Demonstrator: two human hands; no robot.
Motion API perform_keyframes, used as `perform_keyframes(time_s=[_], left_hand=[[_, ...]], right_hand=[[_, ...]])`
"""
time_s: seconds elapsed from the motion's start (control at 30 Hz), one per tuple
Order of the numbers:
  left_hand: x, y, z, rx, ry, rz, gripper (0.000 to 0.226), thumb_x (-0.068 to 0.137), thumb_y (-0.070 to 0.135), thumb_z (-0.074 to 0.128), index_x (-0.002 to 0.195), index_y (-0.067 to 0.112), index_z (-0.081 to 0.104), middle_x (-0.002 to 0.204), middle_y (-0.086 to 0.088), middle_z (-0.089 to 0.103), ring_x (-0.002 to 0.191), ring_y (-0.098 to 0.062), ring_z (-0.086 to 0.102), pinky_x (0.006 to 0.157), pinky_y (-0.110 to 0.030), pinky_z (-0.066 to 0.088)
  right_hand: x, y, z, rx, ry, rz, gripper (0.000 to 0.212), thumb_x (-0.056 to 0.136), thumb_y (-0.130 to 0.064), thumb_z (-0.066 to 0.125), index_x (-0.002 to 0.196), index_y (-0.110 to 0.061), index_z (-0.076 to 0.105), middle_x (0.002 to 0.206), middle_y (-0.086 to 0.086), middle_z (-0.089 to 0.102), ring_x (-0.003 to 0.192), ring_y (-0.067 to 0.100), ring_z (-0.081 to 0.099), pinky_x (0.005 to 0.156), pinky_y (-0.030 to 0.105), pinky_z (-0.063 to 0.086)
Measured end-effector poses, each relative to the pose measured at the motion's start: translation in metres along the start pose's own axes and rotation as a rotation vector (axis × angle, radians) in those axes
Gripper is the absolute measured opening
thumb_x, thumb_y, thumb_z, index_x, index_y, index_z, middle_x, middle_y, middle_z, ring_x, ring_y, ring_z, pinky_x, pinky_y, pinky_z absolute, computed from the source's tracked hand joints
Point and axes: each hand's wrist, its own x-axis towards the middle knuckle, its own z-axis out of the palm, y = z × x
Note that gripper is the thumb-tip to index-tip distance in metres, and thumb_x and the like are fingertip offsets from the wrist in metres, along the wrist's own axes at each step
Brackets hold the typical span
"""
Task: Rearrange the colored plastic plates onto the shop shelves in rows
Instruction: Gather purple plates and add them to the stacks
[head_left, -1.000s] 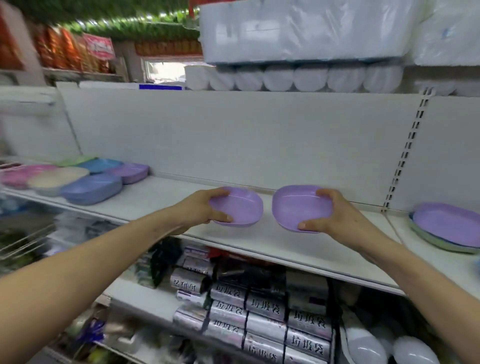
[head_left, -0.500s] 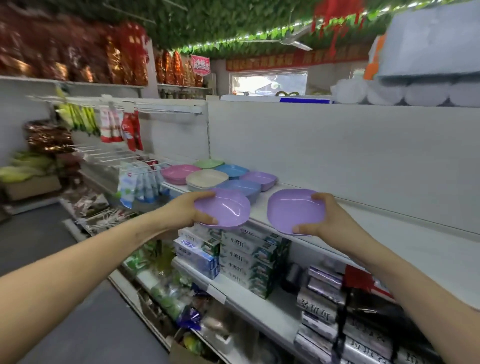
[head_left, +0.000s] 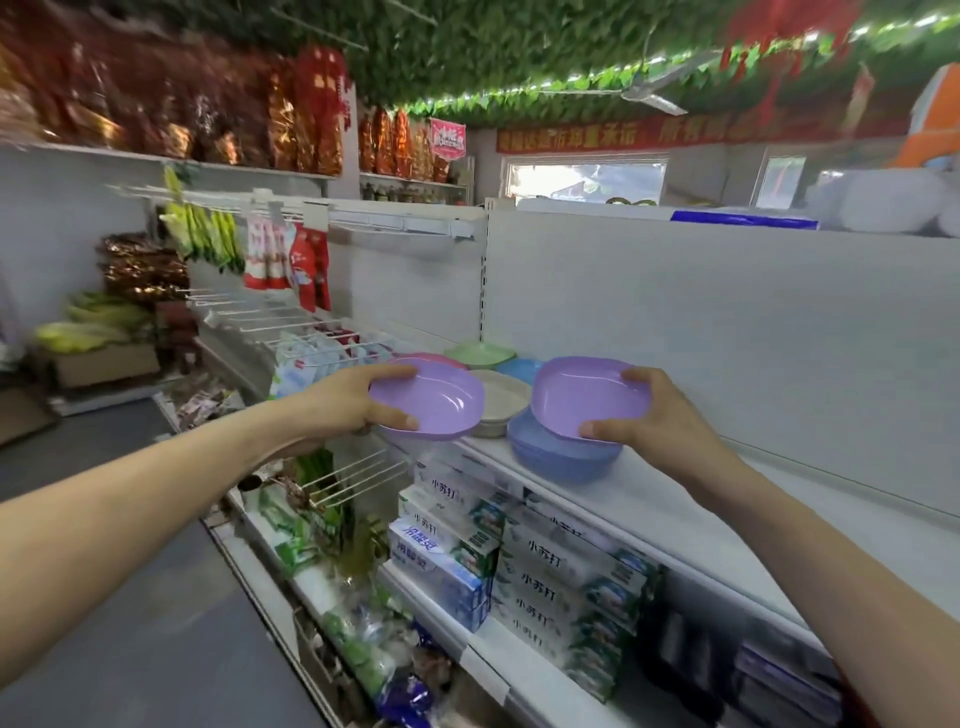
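My left hand (head_left: 353, 402) grips purple plate (head_left: 431, 400); right hand (head_left: 660, 415) grips second purple plate (head_left: 587, 397). Right nearer row, over blue stack (head_left: 556, 460); left hangs beyond shelf (head_left: 675, 514) edge.

I see a white shelf (head_left: 691, 525) running along a white back panel (head_left: 727, 338), its front edge slanting away to the left. A cluster of plates lies on it at the far left end. I take the beige plate (head_left: 500, 404) as my mark. A periwinkle-blue plate (head_left: 558, 460) sits just beside it on the near right, at the shelf's front edge. A light blue plate (head_left: 519, 368) lies just behind the beige one, a green plate (head_left: 480, 353) farther back, and a pink plate (head_left: 434, 358) behind it to the left, partly hidden.
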Motion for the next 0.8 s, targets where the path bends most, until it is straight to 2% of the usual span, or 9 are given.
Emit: perform_keyframes(time_s=[0.07, 0.2, 0.33, 0.37, 0.47, 0.53, 0.63, 0.73, 0.8], left_hand=[[0.03, 0.002, -0.009, 0.018, -0.014, 0.016, 0.068, 0.08, 0.02, 0.088, 0.139, 0.037, 0.06, 0.13, 0.01, 0.05, 0.079, -0.018, 0.058, 0.062, -0.026, 0.048], [0.092, 0.009, -0.022, 0.052, -0.036, 0.075, 0.068, 0.079, 0.023, 0.089, 0.138, 0.039, 0.061, 0.131, 0.004, 0.054, 0.082, -0.017, 0.061, 0.065, -0.025, 0.052], [0.141, 0.008, -0.012, 0.04, -0.104, 0.104, 0.068, 0.078, 0.028, 0.089, 0.138, 0.044, 0.06, 0.134, 0.003, 0.053, 0.09, -0.024, 0.058, 0.074, -0.027, 0.052], [0.152, 0.008, -0.006, 0.024, -0.134, 0.115, 0.068, 0.078, 0.027, 0.089, 0.138, 0.044, 0.061, 0.134, 0.001, 0.053, 0.09, -0.024, 0.057, 0.074, -0.028, 0.052], [0.183, 0.008, 0.01, -0.025, -0.204, 0.137, 0.067, 0.08, 0.023, 0.087, 0.138, 0.041, 0.061, 0.131, 0.003, 0.056, 0.092, -0.019, 0.058, 0.076, -0.027, 0.052], [0.2, 0.01, 0.019, -0.077, -0.248, 0.158, 0.066, 0.081, 0.019, 0.086, 0.139, 0.039, 0.06, 0.129, 0.006, 0.058, 0.091, -0.014, 0.059, 0.075, -0.025, 0.051], [0.227, 0.012, 0.03, -0.124, -0.342, 0.194, 0.069, 0.081, 0.016, 0.086, 0.141, 0.037, 0.059, 0.128, 0.006, 0.061, 0.083, -0.011, 0.063, 0.072, -0.023, 0.055], [0.25, 0.011, 0.035, -0.159, -0.41, 0.213, 0.07, 0.08, 0.015, 0.087, 0.141, 0.036, 0.059, 0.131, 0.004, 0.06, 0.09, -0.018, 0.065, 0.087, -0.04, 0.059], [0.264, 0.009, 0.035, -0.152, -0.438, 0.233, 0.071, 0.079, 0.018, 0.088, 0.14, 0.039, 0.06, 0.132, 0.005, 0.059, 0.095, -0.016, 0.065, 0.089, -0.04, 0.059]], right_hand=[[0.027, -0.004, 0.009, 0.015, 0.013, 0.002, 0.097, 0.069, -0.04, 0.094, 0.148, -0.029, 0.04, 0.14, -0.007, 0.048, 0.124, 0.019, 0.052, 0.102, 0.041, 0.049], [0.073, 0.0, 0.017, -0.009, 0.065, 0.006, 0.097, 0.069, -0.041, 0.093, 0.148, -0.03, 0.04, 0.137, -0.008, 0.049, 0.121, 0.019, 0.054, 0.099, 0.04, 0.05], [0.094, 0.017, 0.015, -0.041, 0.139, 0.058, 0.093, 0.074, -0.037, 0.091, 0.15, -0.028, 0.039, 0.137, -0.008, 0.048, 0.117, 0.017, 0.054, 0.07, 0.025, 0.049], [0.096, 0.023, 0.014, -0.052, 0.16, 0.075, 0.092, 0.074, -0.036, 0.091, 0.15, -0.026, 0.039, 0.137, -0.008, 0.048, 0.118, 0.017, 0.054, 0.069, 0.023, 0.048], [0.101, 0.041, 0.008, -0.074, 0.242, 0.15, 0.094, 0.072, -0.037, 0.092, 0.151, -0.023, 0.043, 0.14, -0.007, 0.05, 0.124, 0.016, 0.054, 0.09, 0.03, 0.047], [0.104, 0.052, 0.005, -0.084, 0.267, 0.205, 0.094, 0.071, -0.039, 0.093, 0.149, -0.022, 0.045, 0.141, -0.005, 0.052, 0.124, 0.017, 0.055, 0.098, 0.033, 0.046], [0.111, 0.059, 0.009, -0.121, 0.305, 0.295, 0.091, 0.071, -0.04, 0.092, 0.147, -0.022, 0.047, 0.14, -0.004, 0.053, 0.118, 0.016, 0.054, 0.095, 0.033, 0.045], [0.119, 0.059, 0.016, -0.197, 0.299, 0.364, 0.091, 0.07, -0.045, 0.092, 0.147, -0.024, 0.047, 0.139, -0.006, 0.054, 0.114, 0.015, 0.053, 0.094, 0.034, 0.046], [0.124, 0.056, 0.021, -0.255, 0.258, 0.41, 0.092, 0.071, -0.049, 0.09, 0.148, -0.024, 0.046, 0.138, -0.007, 0.053, 0.115, 0.015, 0.051, 0.096, 0.034, 0.045]])
